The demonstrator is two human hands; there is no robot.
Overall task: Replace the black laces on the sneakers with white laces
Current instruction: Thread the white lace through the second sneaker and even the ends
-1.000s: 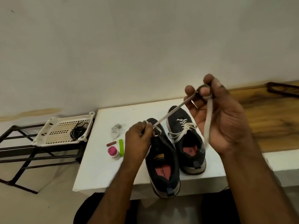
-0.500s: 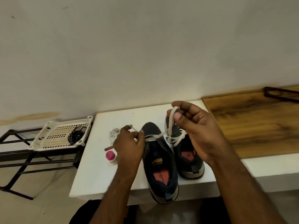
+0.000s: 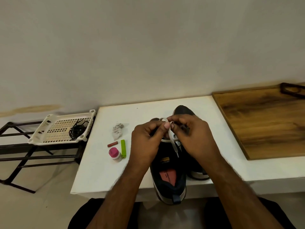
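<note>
Hands have met, both pinching white lace [image 3: 170, 138].

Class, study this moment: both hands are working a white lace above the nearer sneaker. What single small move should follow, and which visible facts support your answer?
Probably draw the loop snug. Both the left hand and the right hand pinch the white lace above the nearer sneaker, a small loop stands between their fingertips, and one loose end hangs toward the tongue. Whether this is a knot or an eyelet pass is hidden by the fingers.

Two dark sneakers stand side by side at lower centre of the frame, toes pointing up-frame. The left sneaker [image 3: 168, 177] overhangs the near edge, its white lace [image 3: 172, 142] looped above the tongue. The right sneaker [image 3: 184, 110] is mostly hidden. Black laces [image 3: 77, 131] lie coiled at left.
</note>
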